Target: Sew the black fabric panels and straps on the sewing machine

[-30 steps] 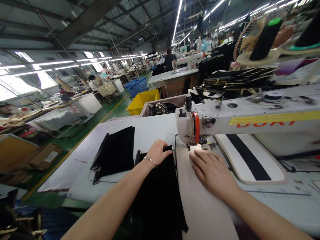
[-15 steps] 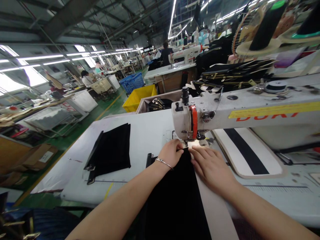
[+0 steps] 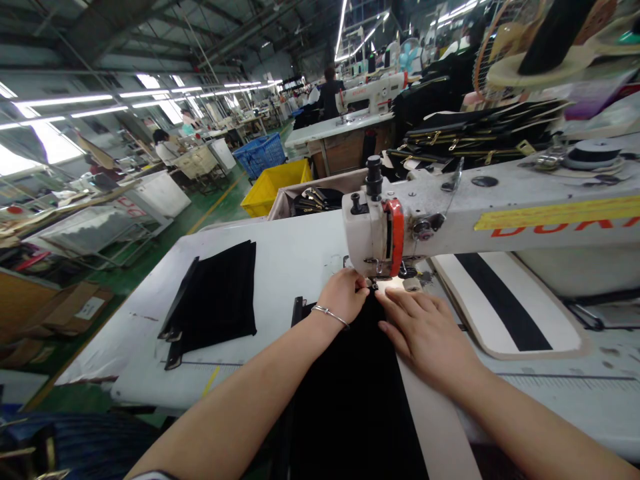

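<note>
A long black fabric piece (image 3: 350, 400) runs from under the sewing machine head (image 3: 370, 233) down past the table's front edge. Beside its right edge lies a pale strip (image 3: 437, 427). My left hand (image 3: 343, 297), a bracelet at its wrist, pinches the fabric's upper edge just left of the needle area. Spread flat, my right hand (image 3: 425, 333) rests on the fabric and pale strip to the right of the needle, fingertips close to the presser foot. Folded black pieces with dark end bars (image 3: 215, 297) lie on the table at left.
White panels with a black stripe (image 3: 505, 300) lie under the machine arm. Behind the table are a bin of zippered pieces (image 3: 275, 207), a yellow crate (image 3: 270, 190) and a blue basket (image 3: 260, 157). Zippered black pieces (image 3: 475, 133) are piled at back right.
The view has shifted slightly, so the machine appears a little farther right and the left pile farther left. Both hands keep nearly the same places at the needle.
</note>
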Demonstrator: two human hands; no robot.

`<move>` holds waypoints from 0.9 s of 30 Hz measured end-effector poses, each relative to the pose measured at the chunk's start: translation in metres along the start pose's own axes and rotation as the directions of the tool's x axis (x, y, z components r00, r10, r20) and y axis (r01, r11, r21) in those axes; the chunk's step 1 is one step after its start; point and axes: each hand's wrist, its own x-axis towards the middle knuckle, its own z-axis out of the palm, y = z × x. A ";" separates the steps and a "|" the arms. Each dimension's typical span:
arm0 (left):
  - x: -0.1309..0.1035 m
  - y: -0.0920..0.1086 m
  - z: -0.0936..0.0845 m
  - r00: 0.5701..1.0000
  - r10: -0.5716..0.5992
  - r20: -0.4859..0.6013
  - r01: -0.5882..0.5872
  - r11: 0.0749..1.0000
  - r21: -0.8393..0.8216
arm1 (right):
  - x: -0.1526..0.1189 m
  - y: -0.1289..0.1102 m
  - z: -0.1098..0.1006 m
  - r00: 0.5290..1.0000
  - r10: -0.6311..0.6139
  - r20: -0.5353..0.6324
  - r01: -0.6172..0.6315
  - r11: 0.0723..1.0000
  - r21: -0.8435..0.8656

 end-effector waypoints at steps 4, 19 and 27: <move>-0.013 0.005 -0.007 0.994 0.107 -0.027 -0.106 0.993 0.045 | -0.002 0.001 0.000 1.000 0.006 0.015 -0.006 1.000 0.001; -0.049 -0.004 -0.006 0.924 0.371 0.095 -0.381 0.914 0.137 | -0.004 -0.001 0.000 1.000 -0.021 -0.010 0.021 1.000 0.000; -0.056 0.003 -0.015 0.937 0.300 0.176 -0.326 0.935 0.138 | -0.020 -0.007 -0.008 0.999 -0.038 -0.034 0.039 0.999 0.024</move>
